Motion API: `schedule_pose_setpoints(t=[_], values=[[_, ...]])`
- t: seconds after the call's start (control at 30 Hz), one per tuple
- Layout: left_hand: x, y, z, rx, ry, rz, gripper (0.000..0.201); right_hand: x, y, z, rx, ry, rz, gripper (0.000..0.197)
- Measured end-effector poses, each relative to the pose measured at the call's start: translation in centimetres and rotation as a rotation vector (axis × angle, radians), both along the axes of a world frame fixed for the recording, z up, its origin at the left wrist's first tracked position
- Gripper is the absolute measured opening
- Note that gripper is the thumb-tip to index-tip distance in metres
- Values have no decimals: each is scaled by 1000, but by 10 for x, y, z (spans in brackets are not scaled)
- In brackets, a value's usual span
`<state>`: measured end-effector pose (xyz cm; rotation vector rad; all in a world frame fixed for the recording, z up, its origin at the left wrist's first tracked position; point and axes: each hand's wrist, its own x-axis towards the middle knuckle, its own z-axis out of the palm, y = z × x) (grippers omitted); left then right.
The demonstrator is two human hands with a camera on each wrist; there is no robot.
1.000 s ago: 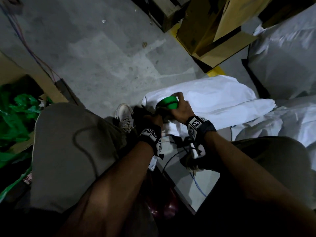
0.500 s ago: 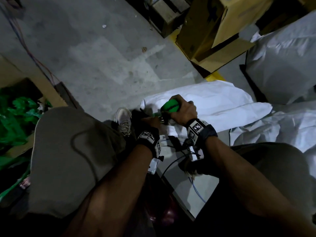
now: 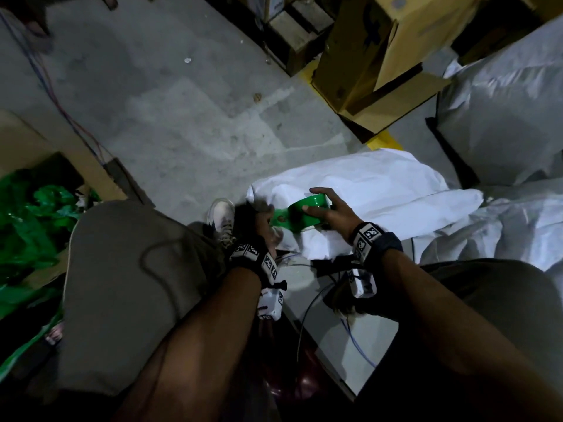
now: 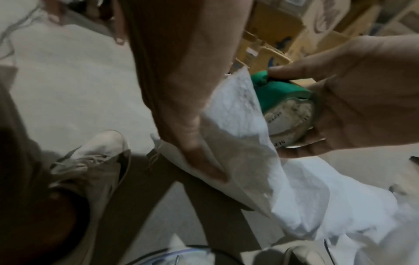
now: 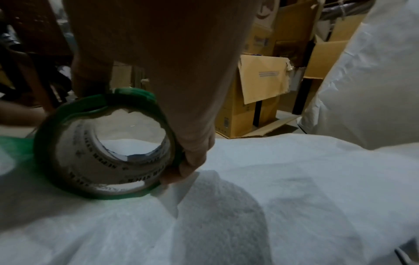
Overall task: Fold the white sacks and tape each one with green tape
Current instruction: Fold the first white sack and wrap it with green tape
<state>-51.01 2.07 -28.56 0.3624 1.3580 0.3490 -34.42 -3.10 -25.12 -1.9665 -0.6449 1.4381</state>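
since before, my right hand (image 3: 330,213) gripping the green tape roll (image 3: 307,210) pulled rightward; left hand (image 3: 263,220) pinches the folded white sack (image 3: 380,190) edge. keep the strip taut, flat.

Grey concrete floor (image 3: 189,123) carries the folded white sack (image 3: 380,190) under my right hand (image 3: 332,213); cardboard boxes (image 3: 380,65) stand beyond it.

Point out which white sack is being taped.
The folded white sack under the right hand and green tape roll; the other sacks lie untouched further right.
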Motion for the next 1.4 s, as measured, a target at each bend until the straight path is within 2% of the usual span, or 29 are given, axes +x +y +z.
schedule_pose_setpoints(t=[0.07,0.13,0.23,0.33,0.43,0.53,0.6,0.63,0.67,0.7,0.73,0.8,0.87,0.93,1.0,1.03,1.07,1.1,1.17,1.27,1.33,1.4], values=[[4,-3,-1,-20,0,3,31,-5,-1,-3,28,-91,65,54],[5,-5,2,12,56,8,22,-13,-1,-5,35,-208,94,59],[0,-7,5,42,88,-30,49,-19,1,-7,31,-276,106,59],[5,-10,11,159,200,-18,41,-19,5,-5,64,-354,204,64],[8,-9,16,243,221,34,25,-24,11,1,96,-494,303,72],[9,-12,25,235,186,7,35,-19,12,6,122,-706,322,75],[12,-13,28,299,190,73,34,-10,10,5,77,-873,328,70],[13,-14,33,342,223,92,29,-7,8,5,48,-926,325,67],[14,-15,25,322,214,99,20,-6,7,5,35,-962,324,65],[13,-14,35,280,164,85,10,-6,7,6,22,-982,325,63],[17,-15,42,271,131,67,25,-7,8,5,13,-995,323,62],[18,-19,54,326,101,60,46,-10,8,6,-6,-994,309,62],[17,-18,44,286,92,114,45,-12,7,4,-14,-982,310,64],[9,-16,22,190,115,103,34,-9,5,-2,-9,-923,330,70],[1,-11,15,97,46,44,11,-3,4,-6,4,-761,360,70],[-3,-8,15,75,50,-40,8,0,5,-6,-12,-649,368,64],[-5,-7,7,44,39,-95,18,3,5,-5,-35,-547,372,56],[-7,-7,11,19,34,-137,19,7,5,-4,-64,-462,369,48],[-7,-12,10,-17,24,-173,14,12,1,-4,-100,-353,364,48],[-3,-20,1,-65,59,-121,37,15,-9,-10,-128,-327,352,65],[-2,-20,0,-45,69,-113,33,14,-12,-10,-113,-353,323,68],[0,-19,0,-44,42,-91,32,14,-9,-6,-102,-366,281,63]])
